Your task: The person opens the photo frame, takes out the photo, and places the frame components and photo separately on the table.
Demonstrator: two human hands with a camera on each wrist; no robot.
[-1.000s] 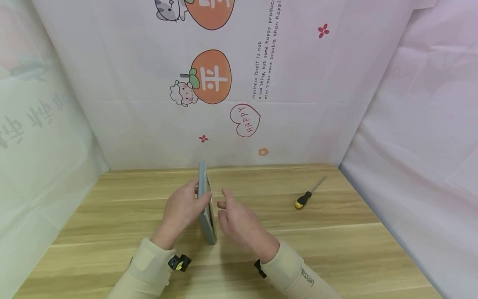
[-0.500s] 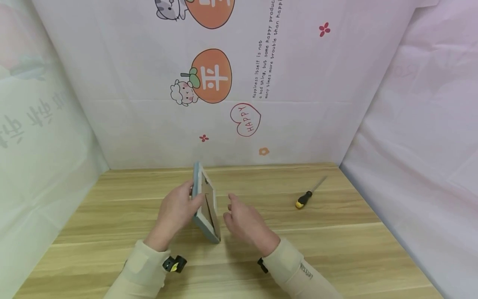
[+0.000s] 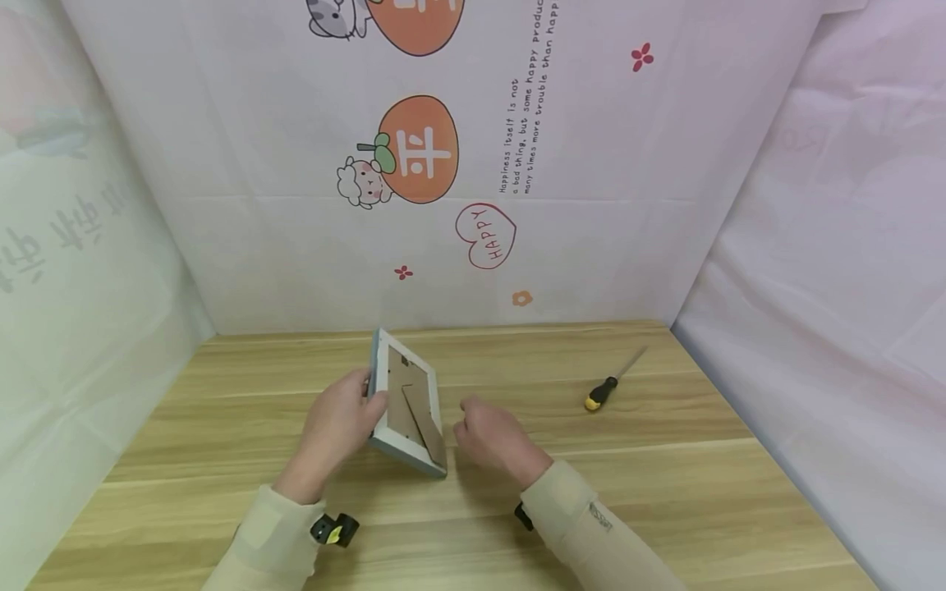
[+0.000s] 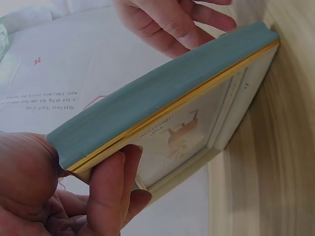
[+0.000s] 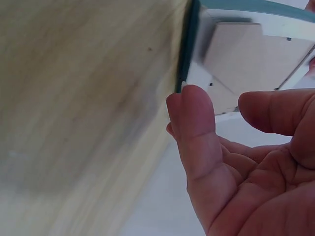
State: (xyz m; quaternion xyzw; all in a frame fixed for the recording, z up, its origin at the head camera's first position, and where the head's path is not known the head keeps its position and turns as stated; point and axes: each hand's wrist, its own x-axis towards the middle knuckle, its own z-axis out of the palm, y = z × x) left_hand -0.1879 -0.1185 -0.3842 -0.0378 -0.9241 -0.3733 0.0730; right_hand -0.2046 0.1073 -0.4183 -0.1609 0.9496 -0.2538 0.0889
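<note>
A picture frame leans over the table, its brown backing and fold-out stand turned up toward the head view. My left hand grips its left side, thumb on the back and fingers around the front. In the left wrist view the frame's teal outer edge has a gold line, and a printed sheet shows behind the front. One lower corner appears to rest on the wood. My right hand is just right of the frame, fingers loosely bent and thumb apart, holding nothing; the right wrist view shows the stand beyond the fingertips.
A screwdriver with a black and yellow handle lies on the wooden table to the right. White printed cloth hangs behind the table, and more cloth stands along both sides.
The frame has turned from edge-on so that its back shows, and its top has shifted left with my left hand. My right hand has moved slightly right, away from it.
</note>
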